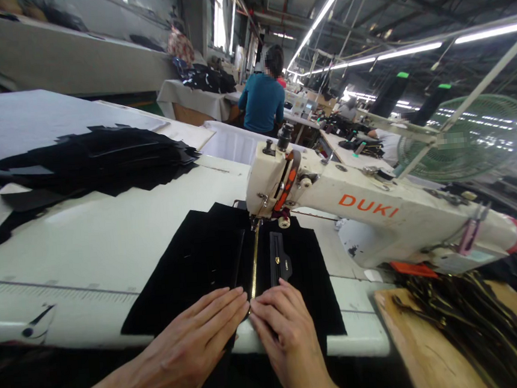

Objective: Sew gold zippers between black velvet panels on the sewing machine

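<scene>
L hand [199,339] & R hand [282,325], fingers flat & together, on black fabric [192,263] beside zipper [255,260], below sewing machine [378,214].

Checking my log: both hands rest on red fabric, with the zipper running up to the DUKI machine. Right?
No: the head view shows the fabric is black, not red. The left hand and right hand rest on it, with the zipper running up to the DUKI machine.

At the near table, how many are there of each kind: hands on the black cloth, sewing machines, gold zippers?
Hands on the black cloth: 2, the left hand and the right hand
Sewing machine: 1
Gold zipper: 1
Total: 4
</scene>
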`<state>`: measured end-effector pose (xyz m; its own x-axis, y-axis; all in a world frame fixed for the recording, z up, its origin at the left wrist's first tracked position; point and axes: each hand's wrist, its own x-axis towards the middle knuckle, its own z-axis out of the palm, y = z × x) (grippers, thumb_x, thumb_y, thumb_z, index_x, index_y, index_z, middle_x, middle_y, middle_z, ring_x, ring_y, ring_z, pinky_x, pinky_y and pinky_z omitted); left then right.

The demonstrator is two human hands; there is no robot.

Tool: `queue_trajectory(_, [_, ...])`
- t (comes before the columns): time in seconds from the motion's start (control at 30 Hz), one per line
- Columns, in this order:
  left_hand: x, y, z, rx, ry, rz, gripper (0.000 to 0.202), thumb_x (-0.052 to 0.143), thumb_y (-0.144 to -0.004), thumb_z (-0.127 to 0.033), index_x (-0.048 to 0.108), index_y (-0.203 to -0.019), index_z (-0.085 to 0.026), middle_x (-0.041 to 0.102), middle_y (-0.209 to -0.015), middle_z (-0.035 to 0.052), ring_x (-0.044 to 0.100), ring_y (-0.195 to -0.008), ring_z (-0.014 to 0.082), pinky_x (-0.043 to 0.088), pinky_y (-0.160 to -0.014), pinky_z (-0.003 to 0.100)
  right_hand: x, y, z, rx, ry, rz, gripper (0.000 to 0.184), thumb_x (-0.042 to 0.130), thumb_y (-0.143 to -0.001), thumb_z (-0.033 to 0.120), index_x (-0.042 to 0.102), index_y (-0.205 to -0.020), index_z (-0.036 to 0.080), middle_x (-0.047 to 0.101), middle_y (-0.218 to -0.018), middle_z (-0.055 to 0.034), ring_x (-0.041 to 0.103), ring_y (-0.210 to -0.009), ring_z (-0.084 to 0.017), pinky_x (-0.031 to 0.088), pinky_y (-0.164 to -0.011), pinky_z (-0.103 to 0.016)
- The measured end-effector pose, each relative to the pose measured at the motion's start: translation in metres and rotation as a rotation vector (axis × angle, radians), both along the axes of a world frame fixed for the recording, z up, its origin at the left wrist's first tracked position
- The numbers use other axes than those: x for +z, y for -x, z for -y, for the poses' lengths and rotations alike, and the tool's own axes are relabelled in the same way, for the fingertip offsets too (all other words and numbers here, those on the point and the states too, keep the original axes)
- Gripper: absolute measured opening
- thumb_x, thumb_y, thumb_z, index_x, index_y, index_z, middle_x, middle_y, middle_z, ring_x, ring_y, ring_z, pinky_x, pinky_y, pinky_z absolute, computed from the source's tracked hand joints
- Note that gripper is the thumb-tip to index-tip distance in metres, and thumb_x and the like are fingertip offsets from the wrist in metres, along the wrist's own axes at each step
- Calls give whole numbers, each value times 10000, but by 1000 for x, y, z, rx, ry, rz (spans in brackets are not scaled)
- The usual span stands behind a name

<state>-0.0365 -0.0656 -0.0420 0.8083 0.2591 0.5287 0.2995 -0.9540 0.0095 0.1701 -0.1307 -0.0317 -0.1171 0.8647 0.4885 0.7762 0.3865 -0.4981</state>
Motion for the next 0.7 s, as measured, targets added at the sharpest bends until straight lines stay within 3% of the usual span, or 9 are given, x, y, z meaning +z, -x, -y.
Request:
queue_trajectory(0.17, [5, 2, 1, -32, 48, -23, 715, 360, -882, 43, 319, -1567, -155, 610, -1411, 72, 547, -1330, 199, 413, -1158, 319, -3, -2, 3, -4, 43, -33, 245, 616, -941, 87, 674, -1115, 249, 665, -967, -13, 628, -919, -197, 420, -1097, -513])
queue_trajectory(0.3, [1, 3, 2, -12, 134, -58, 650, 462, -872, -5, 427, -1506, -145, 561, -1463, 80, 537, -1337, 215, 382, -1179, 333, -9, -10, 11, -36, 86, -50, 280, 634, -926, 122, 657, -1165, 265, 667, -1077, -34, 625, -1054, -232, 427, -1109, -528])
queue_trajectory(0.43, [-5, 6, 1, 1, 248, -119, 699, 581, -842, -73, 412, -1515, -160, 503, -1513, 87, 500, -1368, 247, 393, -1176, 376, -7, -14, 13, -20, 94, 19, 395, 568, -927, 86, 595, -1290, 240, 628, -1222, -79, 556, -1208, -261, 434, -1112, -540])
queue_trajectory(0.57, [-4, 7, -3, -8, 260, -116, 740, 544, -793, -26, 420, -1505, -185, 523, -1498, 68, 512, -1355, 235, 407, -1165, 386, -2, -11, 11, 69, 86, 102, 480, 493, -935, 25, 564, -1354, 247, 638, -1213, -70, 579, -1157, -243, 409, -1123, -579])
queue_trajectory(0.7, [9, 7, -8, -51, 299, -117, 730, 554, -794, -28, 443, -1488, -224, 544, -1481, 53, 539, -1331, 229, 416, -1157, 370, -4, -5, 9, 67, 24, 111, 446, 466, -963, 38, 573, -1343, 245, 678, -1126, -60, 630, -1041, -234, 420, -1095, -624])
